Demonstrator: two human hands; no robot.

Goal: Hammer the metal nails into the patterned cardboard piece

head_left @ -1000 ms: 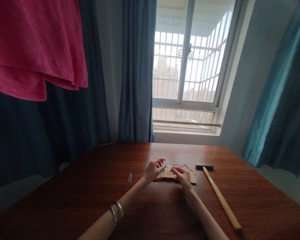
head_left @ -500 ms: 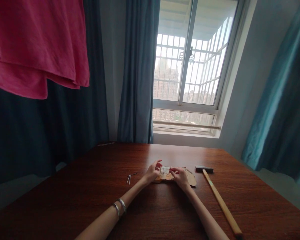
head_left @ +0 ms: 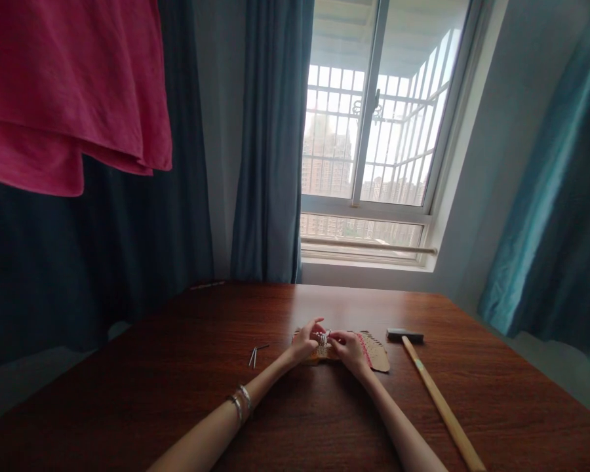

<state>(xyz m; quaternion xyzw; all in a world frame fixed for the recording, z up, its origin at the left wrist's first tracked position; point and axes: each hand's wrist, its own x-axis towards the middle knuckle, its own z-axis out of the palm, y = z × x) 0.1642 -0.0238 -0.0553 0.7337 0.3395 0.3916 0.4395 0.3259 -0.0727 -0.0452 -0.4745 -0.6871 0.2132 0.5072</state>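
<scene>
Tan patterned flat piece (head_left: 379, 360): partly covered
Left fingers (head_left: 315, 323): parted, hold unclear
Right fingers (head_left: 338, 336): pinched together, hold unclear

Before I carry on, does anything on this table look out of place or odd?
Nothing looks spilled. One mild oddity: several thin grey metal pieces, probably nails, lie loose at differing angles on the glossy brown wooden table, left of the left hand and apart from the flat tan patterned board by the right hand.
</scene>
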